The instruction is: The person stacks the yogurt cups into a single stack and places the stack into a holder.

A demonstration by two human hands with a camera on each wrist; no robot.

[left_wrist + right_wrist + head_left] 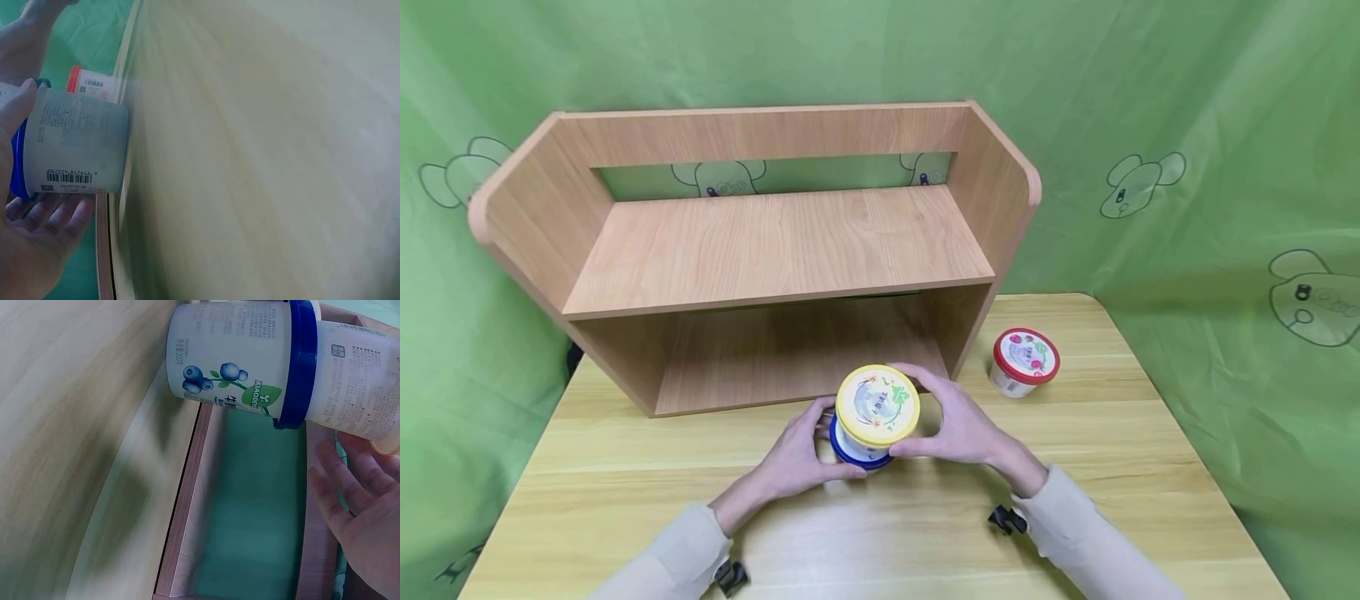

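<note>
Two tubs are stacked on the table in front of the shelf. The lower one, a blue-lidded tub (231, 359), has blueberries printed on its white side. My left hand (793, 454) holds it, thumb in front and fingers behind. On its lid sits a yellow-lidded tub (878, 406), slightly tilted in the head view. My right hand (962, 425) grips this upper tub from the right, with the thumb at the near side and fingers around the far side. A barcode shows on the blue-lidded tub (75, 147) in the left wrist view.
A red-lidded tub (1026, 360) stands on the table to the right of the shelf. The two-level wooden shelf (775, 246) stands behind my hands, its lower front edge close to the stacked tubs. Green cloth (1210, 167) with mouse drawings surrounds the wooden table (1120, 467).
</note>
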